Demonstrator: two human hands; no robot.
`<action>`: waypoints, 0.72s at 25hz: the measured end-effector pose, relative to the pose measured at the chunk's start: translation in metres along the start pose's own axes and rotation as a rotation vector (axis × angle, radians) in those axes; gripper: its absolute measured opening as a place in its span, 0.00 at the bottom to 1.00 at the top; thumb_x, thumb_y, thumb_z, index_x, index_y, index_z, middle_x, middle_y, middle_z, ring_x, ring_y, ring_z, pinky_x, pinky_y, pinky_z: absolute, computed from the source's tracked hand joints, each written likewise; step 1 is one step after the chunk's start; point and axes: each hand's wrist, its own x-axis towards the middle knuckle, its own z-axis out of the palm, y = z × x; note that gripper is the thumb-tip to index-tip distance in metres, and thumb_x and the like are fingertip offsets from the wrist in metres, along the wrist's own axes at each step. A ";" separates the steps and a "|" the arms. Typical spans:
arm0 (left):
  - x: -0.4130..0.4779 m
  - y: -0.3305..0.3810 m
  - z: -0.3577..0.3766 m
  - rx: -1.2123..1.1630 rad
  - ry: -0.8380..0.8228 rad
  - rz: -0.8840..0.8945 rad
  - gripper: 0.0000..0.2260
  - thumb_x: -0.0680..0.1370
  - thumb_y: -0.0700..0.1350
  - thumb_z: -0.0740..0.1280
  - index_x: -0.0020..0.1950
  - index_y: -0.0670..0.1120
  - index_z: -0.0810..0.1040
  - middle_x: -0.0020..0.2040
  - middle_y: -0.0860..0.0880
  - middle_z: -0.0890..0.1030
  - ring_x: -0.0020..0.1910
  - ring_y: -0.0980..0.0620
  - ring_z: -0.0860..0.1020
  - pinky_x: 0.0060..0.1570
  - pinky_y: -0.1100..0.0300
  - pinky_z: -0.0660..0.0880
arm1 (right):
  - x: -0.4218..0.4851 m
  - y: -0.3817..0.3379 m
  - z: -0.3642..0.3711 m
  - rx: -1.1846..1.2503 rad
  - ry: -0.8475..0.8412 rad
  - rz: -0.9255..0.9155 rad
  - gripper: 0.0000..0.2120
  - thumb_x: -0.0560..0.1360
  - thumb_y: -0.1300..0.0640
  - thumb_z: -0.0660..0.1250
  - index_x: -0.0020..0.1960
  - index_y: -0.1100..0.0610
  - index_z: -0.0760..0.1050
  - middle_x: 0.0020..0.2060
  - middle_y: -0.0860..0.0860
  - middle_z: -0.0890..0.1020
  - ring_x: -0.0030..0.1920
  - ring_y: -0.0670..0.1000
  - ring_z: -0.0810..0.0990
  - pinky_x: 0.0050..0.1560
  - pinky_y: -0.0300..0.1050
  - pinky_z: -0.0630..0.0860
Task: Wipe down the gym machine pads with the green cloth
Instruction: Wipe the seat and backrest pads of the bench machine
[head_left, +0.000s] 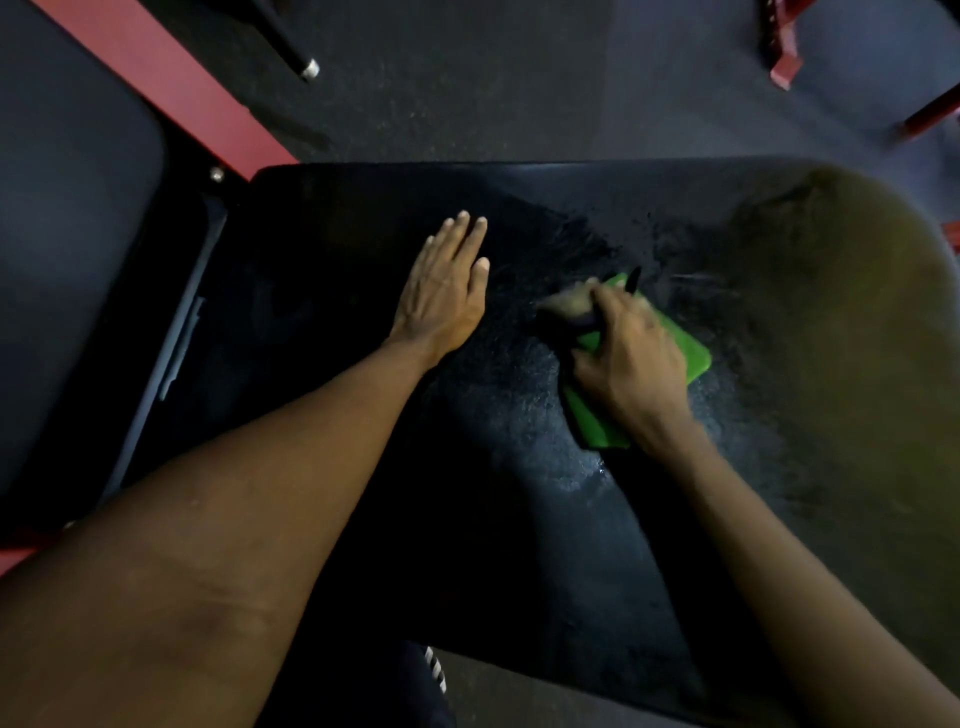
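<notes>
My right hand (628, 353) clutches the green cloth (688, 358) against the wet black pad (519, 519), right of frame centre. My left hand (441, 291) lies flat, holding nothing. The cloth looks soft, light and damp, so I'd grip its middle.

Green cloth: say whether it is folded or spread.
Folded: the green cloth is a compact, straight-edged rectangle under the right hand on the black pad.

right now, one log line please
left hand flat on pad | right hand grips cloth on pad | wipe under way
</notes>
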 end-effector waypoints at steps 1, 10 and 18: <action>-0.001 0.000 -0.001 0.001 0.001 -0.002 0.23 0.86 0.47 0.52 0.82 0.46 0.55 0.82 0.45 0.55 0.81 0.49 0.51 0.79 0.55 0.45 | 0.017 0.006 -0.004 -0.008 0.022 0.041 0.25 0.72 0.52 0.69 0.68 0.54 0.72 0.65 0.54 0.78 0.64 0.59 0.75 0.61 0.52 0.72; -0.002 0.000 -0.004 0.002 -0.007 0.001 0.27 0.83 0.42 0.57 0.82 0.46 0.56 0.82 0.45 0.55 0.81 0.47 0.52 0.79 0.54 0.46 | 0.046 -0.048 0.021 0.038 -0.114 -0.120 0.26 0.72 0.54 0.67 0.69 0.56 0.71 0.66 0.54 0.77 0.66 0.61 0.74 0.62 0.52 0.72; -0.002 0.000 -0.002 0.028 0.024 -0.018 0.24 0.86 0.47 0.52 0.82 0.45 0.56 0.82 0.46 0.56 0.81 0.49 0.52 0.79 0.55 0.45 | 0.133 -0.035 0.020 0.025 0.095 0.128 0.19 0.74 0.49 0.67 0.61 0.58 0.73 0.60 0.57 0.78 0.62 0.62 0.75 0.57 0.54 0.72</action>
